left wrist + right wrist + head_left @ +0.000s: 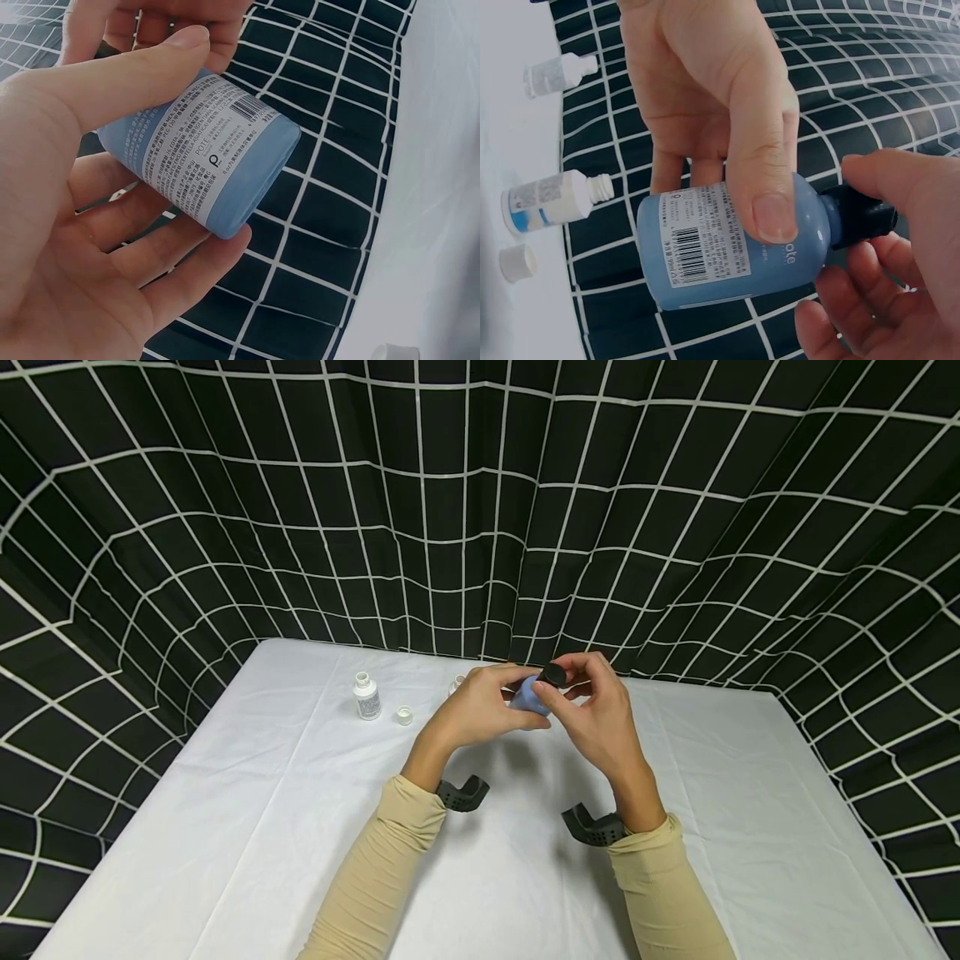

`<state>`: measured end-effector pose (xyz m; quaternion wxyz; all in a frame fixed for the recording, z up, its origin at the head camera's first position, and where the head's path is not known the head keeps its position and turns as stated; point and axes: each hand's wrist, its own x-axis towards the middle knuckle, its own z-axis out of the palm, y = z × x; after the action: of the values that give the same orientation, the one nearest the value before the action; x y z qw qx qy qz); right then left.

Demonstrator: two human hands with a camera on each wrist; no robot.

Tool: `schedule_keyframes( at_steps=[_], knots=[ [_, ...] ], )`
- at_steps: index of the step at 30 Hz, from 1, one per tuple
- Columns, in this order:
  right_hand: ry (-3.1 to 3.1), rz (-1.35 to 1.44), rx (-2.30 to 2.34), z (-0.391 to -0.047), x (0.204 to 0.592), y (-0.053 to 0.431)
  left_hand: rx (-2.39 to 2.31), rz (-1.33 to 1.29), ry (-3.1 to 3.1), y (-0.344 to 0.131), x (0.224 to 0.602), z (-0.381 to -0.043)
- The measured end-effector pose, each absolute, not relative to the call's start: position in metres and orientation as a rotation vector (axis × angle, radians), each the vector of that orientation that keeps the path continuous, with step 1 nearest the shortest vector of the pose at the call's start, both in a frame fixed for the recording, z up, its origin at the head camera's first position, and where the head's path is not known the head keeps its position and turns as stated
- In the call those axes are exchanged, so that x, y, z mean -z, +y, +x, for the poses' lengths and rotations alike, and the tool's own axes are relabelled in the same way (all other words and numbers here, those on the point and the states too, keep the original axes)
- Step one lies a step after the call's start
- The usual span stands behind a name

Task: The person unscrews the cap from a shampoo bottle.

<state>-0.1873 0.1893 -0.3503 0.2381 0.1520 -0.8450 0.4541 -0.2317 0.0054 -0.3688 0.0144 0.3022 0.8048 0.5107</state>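
Note:
A blue bottle with a white printed label is held up over the table, tilted to one side. My left hand grips its body, thumb across one face and fingers on the other. At the bottle's neck, my right hand pinches the black cap between thumb and fingers. The cap sits on the neck. In the left wrist view the bottle's base points away from the left palm.
Uncapped white bottles stand on the white-covered table: one at the left, another mostly hidden behind my left hand. Between them lies a small white cap. A black gridded curtain rises behind and at both sides.

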Motion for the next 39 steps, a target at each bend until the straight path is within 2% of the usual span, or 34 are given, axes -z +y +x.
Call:
schedule_keyframes(
  at_steps=[11, 26, 39],
  knots=[
    [-2.325, 0.517, -1.195, -0.1836, 0.3484, 0.1889, -1.538, 0.884, 2.529, 0.0041, 0.3689, -0.2331],
    [-2.278, 0.372, -1.246, -0.1862, 0.3484, 0.1873, -1.568, 0.975, 2.487, 0.0080, 0.3715, -0.2319],
    [-2.276, 0.513, -1.231, -0.1840, 0.3477, 0.1886, -1.548, 0.883, 2.497, 0.0060, 0.3694, -0.2325]
  ],
)
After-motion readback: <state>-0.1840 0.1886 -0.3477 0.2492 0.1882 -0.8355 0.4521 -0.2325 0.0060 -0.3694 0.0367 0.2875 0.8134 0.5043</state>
